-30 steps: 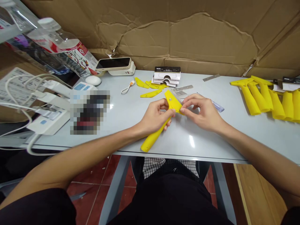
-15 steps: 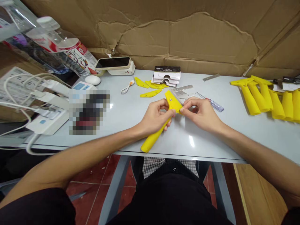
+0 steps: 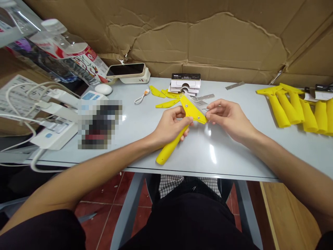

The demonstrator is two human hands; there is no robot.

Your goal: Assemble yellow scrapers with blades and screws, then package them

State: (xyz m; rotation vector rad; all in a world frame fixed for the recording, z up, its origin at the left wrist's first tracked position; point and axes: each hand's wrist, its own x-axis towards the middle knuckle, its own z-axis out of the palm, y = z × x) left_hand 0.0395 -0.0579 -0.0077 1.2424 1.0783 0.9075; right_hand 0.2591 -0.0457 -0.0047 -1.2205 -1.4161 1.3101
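Note:
My left hand (image 3: 173, 126) is wrapped round the neck of a yellow scraper (image 3: 170, 149), its handle slanting down toward the table's front edge. Two screws show in the scraper's head, and a metal blade (image 3: 197, 106) runs along the head's upper right edge. Beside the head's right corner is my right hand (image 3: 229, 119), fingers loosely curved, thumb and forefinger apart. Whether its fingertips touch the corner I cannot tell. Loose metal blades (image 3: 205, 97) lie just behind the scraper. No part of the screwdriver shows now; my right hand covers its earlier spot.
Yellow blade covers (image 3: 168, 103) lie by stacked small boxes (image 3: 184, 83). Another blade (image 3: 235, 85) rests farther back. Several yellow scrapers (image 3: 293, 104) line the right side. A phone (image 3: 126, 70), a white cable (image 3: 142, 97), bottles (image 3: 85, 60) and a power strip (image 3: 53, 135) occupy the left.
My right hand has shifted slightly right, away from the scraper's corner, uncovering a second screw. The scraper's head has tilted and moved a little left. The screwdriver has gone out of sight.

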